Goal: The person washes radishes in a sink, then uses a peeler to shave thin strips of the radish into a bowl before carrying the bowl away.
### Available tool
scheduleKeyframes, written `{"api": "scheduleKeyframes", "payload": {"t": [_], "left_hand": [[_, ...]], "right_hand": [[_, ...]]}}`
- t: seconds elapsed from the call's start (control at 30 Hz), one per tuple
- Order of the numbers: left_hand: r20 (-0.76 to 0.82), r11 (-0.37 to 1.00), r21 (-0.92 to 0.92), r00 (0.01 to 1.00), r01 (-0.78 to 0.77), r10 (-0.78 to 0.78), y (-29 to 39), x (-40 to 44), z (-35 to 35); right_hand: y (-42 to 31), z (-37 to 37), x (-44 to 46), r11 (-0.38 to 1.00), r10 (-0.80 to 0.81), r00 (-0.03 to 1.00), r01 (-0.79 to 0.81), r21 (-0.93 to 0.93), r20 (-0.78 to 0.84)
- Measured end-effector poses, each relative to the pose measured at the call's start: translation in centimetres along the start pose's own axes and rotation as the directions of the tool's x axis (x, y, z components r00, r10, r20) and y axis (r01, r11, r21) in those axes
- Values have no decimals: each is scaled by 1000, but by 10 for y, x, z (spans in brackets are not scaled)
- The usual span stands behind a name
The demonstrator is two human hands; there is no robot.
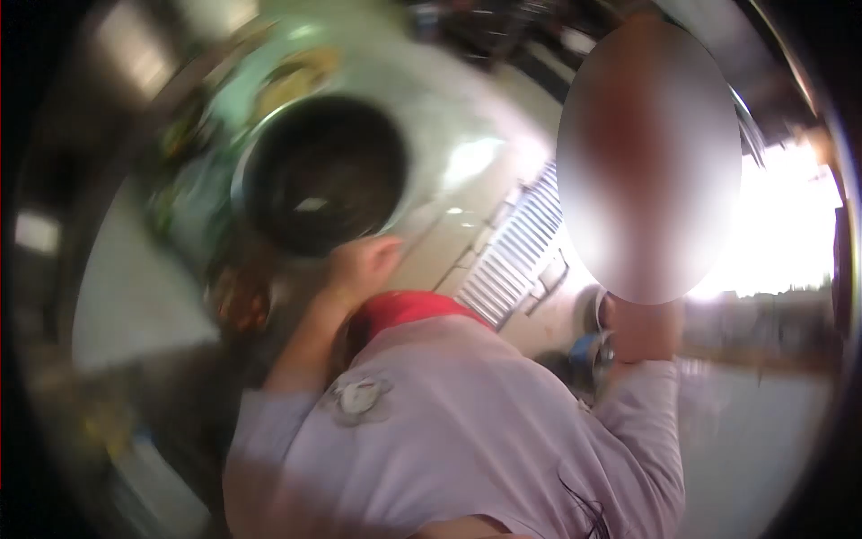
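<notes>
A large round dark pot (328, 171) with a pale rim stands on a light counter (440, 117). By the near edge of this pot is my left hand (366, 265), its fingers curled closed. Motion blur keeps me from telling whether it grips the rim or something small. A small whitish patch (312, 205) shows inside the pot. My right arm (646, 332) is raised close to the camera on the right. A blurred oval covers my right hand, so its fingers and anything in them are hidden.
A ribbed metal grate (512, 247) lies in the floor beyond my body. Blurred green bags or leaves (175, 171) and a container of reddish-brown pieces (241, 298) are left of the pot. A pale board-like surface (135, 287) is at far left. Bright light enters on the right.
</notes>
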State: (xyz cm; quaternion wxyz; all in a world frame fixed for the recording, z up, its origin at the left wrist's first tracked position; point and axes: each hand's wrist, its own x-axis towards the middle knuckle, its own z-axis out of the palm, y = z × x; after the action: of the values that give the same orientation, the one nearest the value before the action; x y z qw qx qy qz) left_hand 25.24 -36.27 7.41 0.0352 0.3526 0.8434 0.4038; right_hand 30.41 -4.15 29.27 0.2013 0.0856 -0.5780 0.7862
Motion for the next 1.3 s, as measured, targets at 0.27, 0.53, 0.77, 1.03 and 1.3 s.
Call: {"api": "scheduleKeyframes", "payload": {"t": [0.27,0.53,0.77,1.03,1.3], "left_hand": [[299,995,-71,953,75,-50,8,44,51],[905,797,-273,137,-539,403,215,75,227],[782,431,-562,-284,-706,554,356,14,345],[566,130,-818,-746,-560,350,431,-67,429],[21,-402,-841,-764,-362,645,643,-147,516]], "right_hand": [[81,-63,-375,930,349,484,-75,359,-803],[33,-10,-568,852,-116,93,521,-52,-989],[13,-33,-649,980,-159,-636,-6,-201,-755],[-16,-78,-708,981,-95,-672,61,-183,-734],[-38,-134,-717,973,-136,-754,19,-229,-642]]}}
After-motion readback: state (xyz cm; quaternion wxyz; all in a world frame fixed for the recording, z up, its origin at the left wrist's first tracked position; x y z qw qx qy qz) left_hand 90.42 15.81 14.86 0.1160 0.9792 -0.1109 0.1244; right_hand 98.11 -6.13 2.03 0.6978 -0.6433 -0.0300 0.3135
